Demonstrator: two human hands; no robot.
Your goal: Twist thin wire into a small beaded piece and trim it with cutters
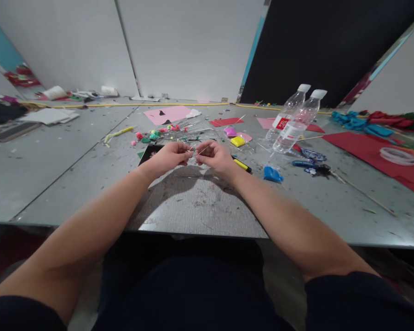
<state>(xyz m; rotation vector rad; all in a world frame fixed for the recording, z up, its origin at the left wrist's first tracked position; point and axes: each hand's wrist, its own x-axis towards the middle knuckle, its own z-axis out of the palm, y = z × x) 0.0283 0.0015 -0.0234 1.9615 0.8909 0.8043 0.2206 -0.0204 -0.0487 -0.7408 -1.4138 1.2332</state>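
Over the middle of the table, my left hand [174, 156] and my right hand [214, 157] meet almost fingertip to fingertip. Both are closed in a pinch on a thin pale wire-like strand [203, 150], too fine to make out fully. Another thin strand [189, 176] lies on the table just below them. Behind my left hand is a dark flat card or case [148, 155], partly covered by the fingers. A yellow and black cutter [242, 165] sits beside my right wrist, its far end hidden.
Two clear bottles [290, 131] stand at the right. Packets of clay in yellow [237, 141], magenta [229, 132] and blue [272, 174] lie nearby. Pink paper [162, 115], small coloured bits [154, 134], pliers [310, 166] and red sheets [362, 149] are spread around.
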